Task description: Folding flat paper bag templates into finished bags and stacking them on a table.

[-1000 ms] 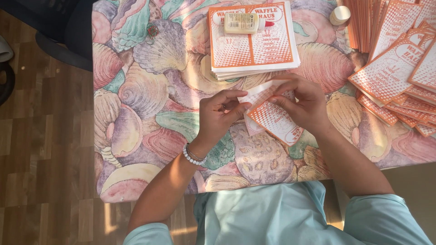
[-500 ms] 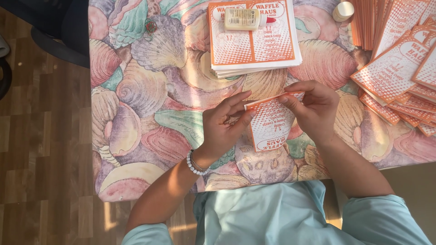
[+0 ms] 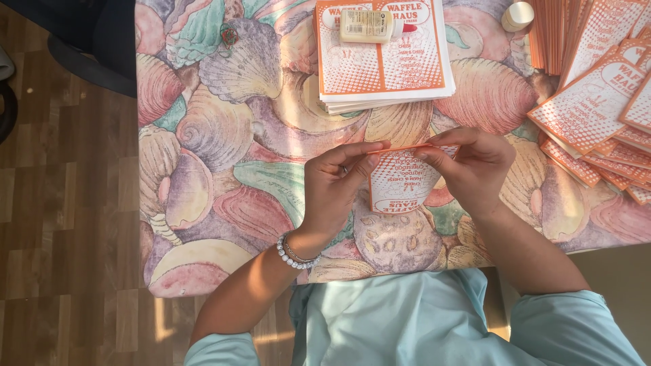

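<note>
A folded orange-and-white printed paper bag [image 3: 400,181] lies upright over the shell-patterned tablecloth [image 3: 230,122]. My left hand [image 3: 336,183] pinches its top left edge between thumb and fingers; a beaded bracelet circles that wrist. My right hand [image 3: 471,166] pinches the top right edge and covers the bag's right side. Both hands press along the folded upper rim.
A stack of flat printed sheets [image 3: 383,64] lies at the far middle with a small glue bottle [image 3: 369,24] on top. Finished bags [image 3: 597,102] fan out at the right. A tape roll [image 3: 519,15] sits at the back. Wooden floor [image 3: 61,203] lies to the left.
The paper was tilted and partly unfolded a second ago. It now stands straight with its top edge folded over, and both hands have shifted up to that edge.
</note>
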